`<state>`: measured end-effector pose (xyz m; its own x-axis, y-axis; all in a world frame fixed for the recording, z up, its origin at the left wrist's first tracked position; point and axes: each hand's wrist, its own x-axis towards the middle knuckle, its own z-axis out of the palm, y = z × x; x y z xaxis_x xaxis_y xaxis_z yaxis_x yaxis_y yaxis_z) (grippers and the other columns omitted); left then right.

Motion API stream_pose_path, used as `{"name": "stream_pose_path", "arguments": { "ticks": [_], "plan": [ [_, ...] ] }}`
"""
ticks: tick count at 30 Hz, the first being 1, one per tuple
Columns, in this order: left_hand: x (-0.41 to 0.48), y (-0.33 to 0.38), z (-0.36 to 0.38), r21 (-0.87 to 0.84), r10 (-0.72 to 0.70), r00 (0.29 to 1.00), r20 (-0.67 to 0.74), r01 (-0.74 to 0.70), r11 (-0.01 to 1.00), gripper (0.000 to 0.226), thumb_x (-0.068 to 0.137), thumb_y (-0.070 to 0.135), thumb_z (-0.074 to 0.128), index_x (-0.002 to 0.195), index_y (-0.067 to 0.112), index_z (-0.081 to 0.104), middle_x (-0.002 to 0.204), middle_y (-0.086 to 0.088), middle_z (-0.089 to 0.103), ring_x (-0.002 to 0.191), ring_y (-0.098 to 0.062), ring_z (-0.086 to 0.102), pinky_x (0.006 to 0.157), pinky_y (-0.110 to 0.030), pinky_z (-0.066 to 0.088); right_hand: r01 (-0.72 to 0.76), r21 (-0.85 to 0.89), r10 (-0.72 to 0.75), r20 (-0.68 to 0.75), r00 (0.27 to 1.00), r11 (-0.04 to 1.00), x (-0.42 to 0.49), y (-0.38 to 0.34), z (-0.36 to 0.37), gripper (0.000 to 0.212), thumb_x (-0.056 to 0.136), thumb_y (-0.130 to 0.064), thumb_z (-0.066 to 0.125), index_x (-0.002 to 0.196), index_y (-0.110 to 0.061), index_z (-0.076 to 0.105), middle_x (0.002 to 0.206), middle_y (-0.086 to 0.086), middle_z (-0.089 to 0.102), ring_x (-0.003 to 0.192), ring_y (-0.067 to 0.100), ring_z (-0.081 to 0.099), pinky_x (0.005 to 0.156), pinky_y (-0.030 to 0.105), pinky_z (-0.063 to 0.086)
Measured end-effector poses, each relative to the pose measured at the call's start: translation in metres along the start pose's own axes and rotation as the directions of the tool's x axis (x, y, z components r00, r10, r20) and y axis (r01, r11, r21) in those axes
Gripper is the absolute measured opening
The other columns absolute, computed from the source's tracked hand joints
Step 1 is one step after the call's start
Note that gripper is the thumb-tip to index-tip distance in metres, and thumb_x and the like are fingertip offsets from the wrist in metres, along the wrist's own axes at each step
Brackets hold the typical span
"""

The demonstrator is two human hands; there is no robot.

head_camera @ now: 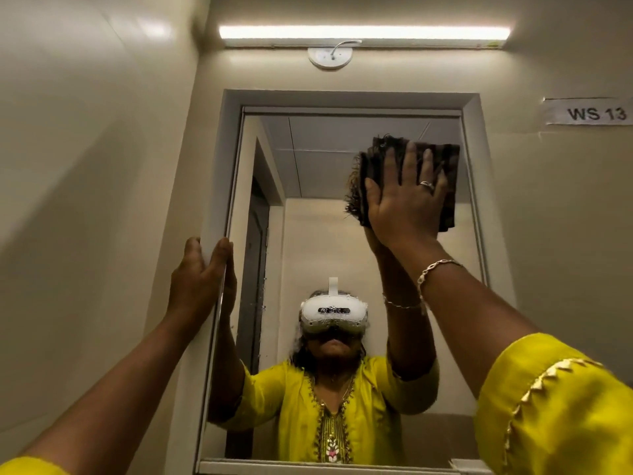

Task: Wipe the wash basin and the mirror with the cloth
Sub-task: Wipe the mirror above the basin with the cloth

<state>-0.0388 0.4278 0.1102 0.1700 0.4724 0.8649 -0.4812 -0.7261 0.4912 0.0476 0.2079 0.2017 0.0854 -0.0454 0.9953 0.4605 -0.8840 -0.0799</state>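
The right hand (406, 197) lies flat on the dark brown cloth (448, 159), fingers straight and spread, not curled round it, pressing it against the glass of the mirror (308, 234). The cloth sits folded at about one o'clock on the glass, near the top right corner, with a frayed edge sticking out past the thumb side of the hand. A ring (427, 185) shows on one finger and a thin bracelet (436, 269) hangs at the wrist, above a yellow sleeve (555, 406) with a zigzag trim. The left hand (198, 279) grasps the pale frame (352, 99) at nine o'clock — thumb on the wall side, fingers wrapped over the edge toward the glass. In the glass the person is reflected at six o'clock, wearing a white headset (334, 315) and a yellow top, both arms raised. At twelve o'clock above the frame a lit tube light (363, 31) runs along the wall, with a round white fitting (329, 57) just under it. At two o'clock of the view a paper label (589, 113) reads "WS 13". The wash basin is out of view.
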Motion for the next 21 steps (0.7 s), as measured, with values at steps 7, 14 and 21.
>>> {"name": "stream_pose_path", "arguments": {
  "ticks": [7, 14, 21],
  "plan": [
    [-0.012, -0.022, -0.004, -0.052, -0.077, 0.997, -0.011, 0.077, 0.996, 0.048, 0.087, 0.052, 0.032, 0.091, 0.006, 0.045, 0.071, -0.006, 0.048, 0.072, -0.027, 0.051, 0.057, -0.026, 0.04, 0.131, 0.055, -0.133, 0.03, 0.991, 0.99, -0.019, -0.084, 0.015, 0.06, 0.098, -0.044, 0.019, 0.149, -0.016, 0.007, 0.156, 0.015, -0.003, 0.143, 0.035, -0.008, 0.114, 0.049, -0.007],
    [-0.021, -0.032, -0.004, -0.058, -0.092, 0.995, -0.032, 0.09, 0.994, 0.081, 0.074, 0.078, 0.027, 0.079, 0.0, 0.047, 0.068, -0.016, 0.048, 0.064, -0.03, 0.05, 0.061, -0.038, 0.042, 0.232, 0.107, -0.24, 0.074, 0.968, 0.967, -0.027, -0.148, 0.023, 0.06, 0.098, -0.043, 0.019, 0.148, -0.015, 0.002, 0.156, 0.016, -0.008, 0.142, 0.035, -0.012, 0.113, 0.05, -0.012],
    [-0.021, -0.035, -0.001, 0.0, -0.054, 0.997, -0.062, 0.054, 0.999, 0.054, 0.085, 0.062, 0.035, 0.062, 0.014, 0.036, 0.058, -0.007, 0.04, 0.056, -0.023, 0.042, 0.053, -0.031, 0.034, 0.277, 0.112, -0.287, 0.088, 0.954, 0.954, -0.028, -0.157, 0.025, 0.06, 0.098, -0.043, 0.019, 0.148, -0.015, 0.001, 0.156, 0.014, -0.008, 0.142, 0.034, -0.013, 0.113, 0.051, -0.011]
  ]
}}
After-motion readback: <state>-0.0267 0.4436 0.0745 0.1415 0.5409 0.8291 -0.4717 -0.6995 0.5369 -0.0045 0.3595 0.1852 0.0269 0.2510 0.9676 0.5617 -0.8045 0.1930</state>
